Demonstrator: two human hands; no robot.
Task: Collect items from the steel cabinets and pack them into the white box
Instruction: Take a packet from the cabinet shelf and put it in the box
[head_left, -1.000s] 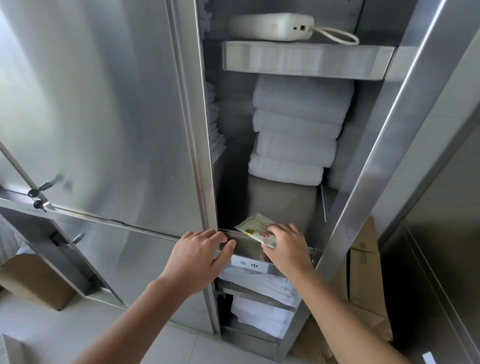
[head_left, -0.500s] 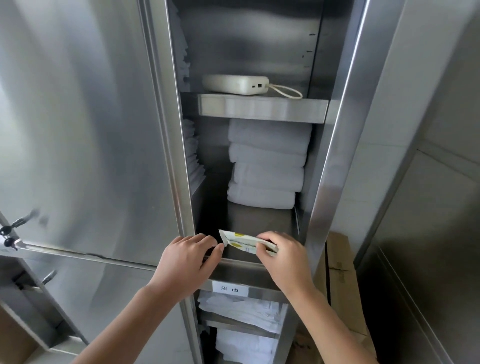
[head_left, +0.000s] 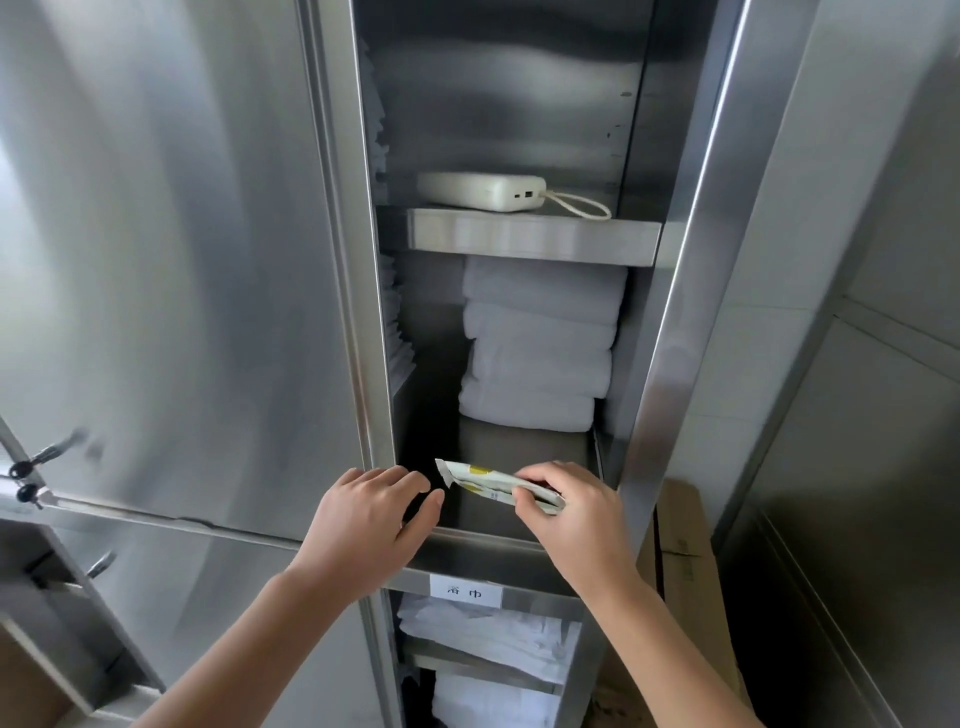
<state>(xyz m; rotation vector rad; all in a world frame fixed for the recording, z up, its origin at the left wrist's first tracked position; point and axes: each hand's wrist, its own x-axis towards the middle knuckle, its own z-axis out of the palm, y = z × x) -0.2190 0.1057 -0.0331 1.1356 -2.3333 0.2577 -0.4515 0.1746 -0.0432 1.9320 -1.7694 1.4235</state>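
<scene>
The right hand (head_left: 574, 512) pinches a flat white-and-yellow packet (head_left: 485, 479) over the bare front of a shelf (head_left: 519, 447) in the open steel cabinet (head_left: 670, 364); the left hand (head_left: 366, 519) is at the frame beside it, fingers loosely bent, holding nothing. Folded white towels (head_left: 540, 348) are stacked at the back of that shelf, a cream power bank (head_left: 483, 191) lies on the upper shelf (head_left: 530, 239), and a cardboard box (head_left: 680, 551) stands just right of the cabinet.
</scene>
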